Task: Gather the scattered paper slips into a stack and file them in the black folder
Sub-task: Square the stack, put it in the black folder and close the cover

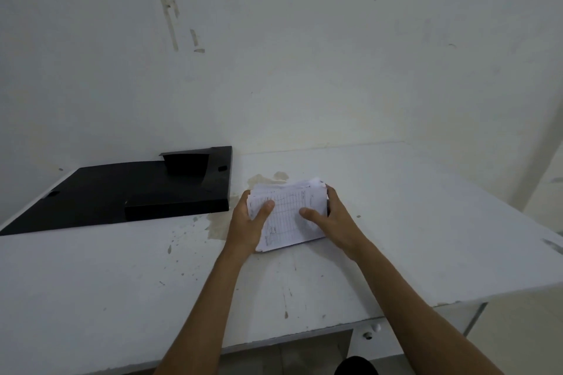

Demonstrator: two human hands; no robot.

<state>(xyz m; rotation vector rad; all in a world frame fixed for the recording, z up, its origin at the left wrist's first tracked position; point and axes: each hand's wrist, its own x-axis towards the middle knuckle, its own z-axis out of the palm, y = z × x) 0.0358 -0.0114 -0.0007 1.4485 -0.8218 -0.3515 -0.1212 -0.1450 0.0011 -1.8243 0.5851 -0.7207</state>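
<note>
Stack of paper slips (288, 216) gathered near the middle of the white table (426, 222), held between both hands. Left hand (248, 222) clasping the left edge, thumb pressed on the top sheet; right hand (335, 219) clasping the right edge, thumb likewise on top. Fingers of both curled behind and under, out of view. Probably squeezed from both sides to square the edges and keep loose sheets from sliding. Thin white slips, printed with a ruled grid and faint writing, far edges ragged and uneven, not yet flush. Just left of the stack, apart from it, black folder (122, 192) lying open and flat on the tabletop, matte, stiff-looking, with a folded flap standing near its far right corner. Tabletop painted white, chipped, flecked and stained yellowish around the stack. Behind, scuffed white wall (304, 39) with peeled marks.
</note>
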